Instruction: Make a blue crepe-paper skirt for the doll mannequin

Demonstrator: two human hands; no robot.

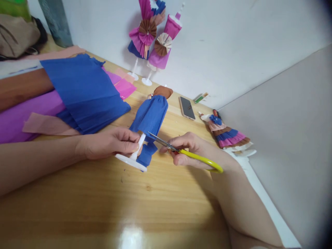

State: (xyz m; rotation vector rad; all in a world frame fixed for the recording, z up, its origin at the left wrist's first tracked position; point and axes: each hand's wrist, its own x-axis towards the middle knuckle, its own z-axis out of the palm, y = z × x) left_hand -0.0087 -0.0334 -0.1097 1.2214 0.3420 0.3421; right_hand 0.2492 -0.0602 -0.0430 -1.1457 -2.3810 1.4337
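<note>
A small dress form [149, 116] wears a brown paper top and a long blue paper skirt. It lies tilted over the table, its white round base [131, 162] towards me. My left hand [118, 142] pinches the white stem just above that base. In my right hand [188, 147] is a pair of scissors [199, 158] with yellow handles. Their blades point left at the skirt's lower hem; whether they touch the paper I cannot tell. Below the hem, near the base, is a cut-off-looking piece of blue paper [147, 154].
Blue, purple, brown and pink paper sheets [88, 91] spread across the left. Two dressed forms [146, 38] stand against the wall. A phone [186, 108] and a small green-labelled item [201, 98] lie behind my right hand. Another layered-dress form [228, 133] lies at right; a bag [18, 36] sits far left.
</note>
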